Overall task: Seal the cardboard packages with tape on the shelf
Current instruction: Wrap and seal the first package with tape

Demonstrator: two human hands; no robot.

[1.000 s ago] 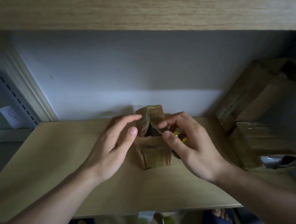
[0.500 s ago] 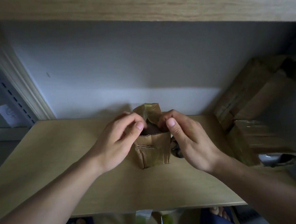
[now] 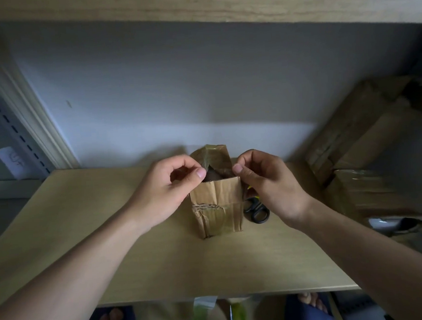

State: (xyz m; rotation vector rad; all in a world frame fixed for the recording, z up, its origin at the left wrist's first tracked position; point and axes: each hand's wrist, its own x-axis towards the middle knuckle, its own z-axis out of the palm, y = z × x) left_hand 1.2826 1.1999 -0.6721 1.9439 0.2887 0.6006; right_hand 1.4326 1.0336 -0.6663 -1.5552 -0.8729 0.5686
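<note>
A small cardboard package (image 3: 216, 204) stands upright near the middle of the wooden shelf (image 3: 111, 240), its taped top flap (image 3: 212, 157) raised at the rear. The left hand (image 3: 167, 189) pinches the top left edge of the opening; the right hand (image 3: 268, 183) appears to pinch the top right corner, though its fingertips are partly hidden. Black-handled scissors (image 3: 256, 210) lie just beside the package, under the right hand. More cardboard boxes (image 3: 357, 151) are stacked at the right end.
</note>
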